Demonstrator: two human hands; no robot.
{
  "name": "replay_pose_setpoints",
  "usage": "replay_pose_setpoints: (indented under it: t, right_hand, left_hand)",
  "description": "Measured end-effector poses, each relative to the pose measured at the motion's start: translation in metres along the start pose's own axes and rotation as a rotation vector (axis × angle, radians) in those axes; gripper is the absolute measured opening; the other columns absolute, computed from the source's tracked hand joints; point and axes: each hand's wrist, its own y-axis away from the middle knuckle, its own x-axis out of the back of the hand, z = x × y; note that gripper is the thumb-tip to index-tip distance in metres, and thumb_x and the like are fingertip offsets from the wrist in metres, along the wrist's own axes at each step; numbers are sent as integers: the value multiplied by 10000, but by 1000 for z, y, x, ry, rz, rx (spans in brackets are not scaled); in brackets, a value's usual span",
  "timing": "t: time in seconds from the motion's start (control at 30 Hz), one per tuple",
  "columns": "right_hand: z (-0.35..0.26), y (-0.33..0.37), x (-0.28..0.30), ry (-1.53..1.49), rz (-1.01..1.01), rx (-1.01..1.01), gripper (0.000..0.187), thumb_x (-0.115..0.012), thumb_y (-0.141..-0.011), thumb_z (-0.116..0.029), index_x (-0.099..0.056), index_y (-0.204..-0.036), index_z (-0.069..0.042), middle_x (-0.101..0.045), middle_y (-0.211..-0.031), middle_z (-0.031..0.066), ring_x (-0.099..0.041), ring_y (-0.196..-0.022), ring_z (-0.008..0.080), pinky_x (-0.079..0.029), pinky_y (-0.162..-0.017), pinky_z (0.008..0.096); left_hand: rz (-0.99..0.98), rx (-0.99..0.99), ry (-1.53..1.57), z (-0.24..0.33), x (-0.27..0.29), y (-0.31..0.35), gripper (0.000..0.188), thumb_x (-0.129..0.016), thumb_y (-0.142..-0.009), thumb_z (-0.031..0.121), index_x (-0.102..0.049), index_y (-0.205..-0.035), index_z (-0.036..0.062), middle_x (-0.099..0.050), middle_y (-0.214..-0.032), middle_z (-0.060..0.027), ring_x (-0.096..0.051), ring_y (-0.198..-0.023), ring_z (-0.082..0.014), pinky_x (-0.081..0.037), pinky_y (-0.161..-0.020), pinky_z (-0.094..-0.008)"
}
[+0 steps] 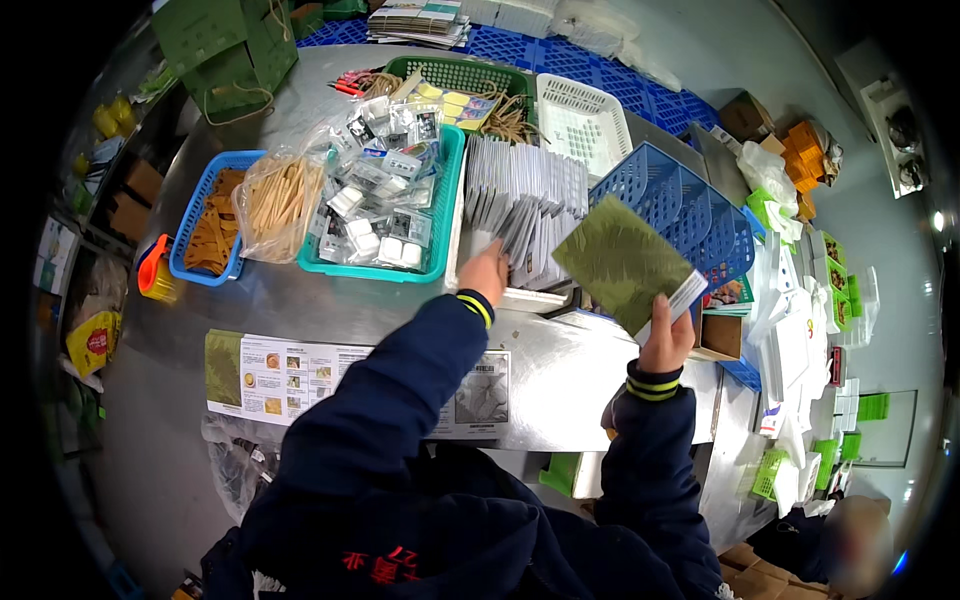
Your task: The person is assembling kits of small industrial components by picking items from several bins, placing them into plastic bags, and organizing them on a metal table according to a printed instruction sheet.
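Note:
My right hand (pixel 668 338) is closed on the lower edge of a green folded leaflet (pixel 628 262) with a white strip, holding it tilted above the table. My left hand (pixel 486 274) reaches to the near edge of a tightly packed row of grey-white folded leaflets (pixel 530 195). Its fingers look pinched on one of them, partly hidden among the paper. The row stands upright in a white box (pixel 540 300). Under my left forearm, a long unfolded leaflet (pixel 300 372) with pictures lies flat along the table's near edge.
Left of the row, a teal basket (pixel 448 215) holds small packets, beside a bag of wooden sticks (pixel 285 200) and a blue basket (pixel 176 245) of brown pieces. Behind stand a white basket (pixel 590 105) and a green one (pixel 520 82). A blue divided rack (pixel 690 205) is at right.

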Motion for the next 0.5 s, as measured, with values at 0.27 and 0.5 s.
replay_pose_setpoints:
  t: [0.27, 0.5]
  right_hand:
    - [29, -49, -64, 358, -275, 94, 192, -552, -812, -151, -549, -848, 38, -599, -703, 130, -576, -634, 201, -438, -587, 313]
    - [76, -58, -128, 1045, -503, 113, 247, -496, -779, -238, -529, -777, 7, -584, -723, 236, -560, -698, 416, -448, -639, 480]
  left_hand:
    - [-130, 60, -297, 57, -65, 29, 311, -377, -877, 284, -474, -1030, 31, -590, -791, -160, -564, -743, -296, -320, -856, -442]
    - [-140, -98, -371, 45, -64, 44, 463, -436, -836, 325, -416, -1184, 21, -462, -1146, -158, -425, -1070, -269, -205, -983, -454]
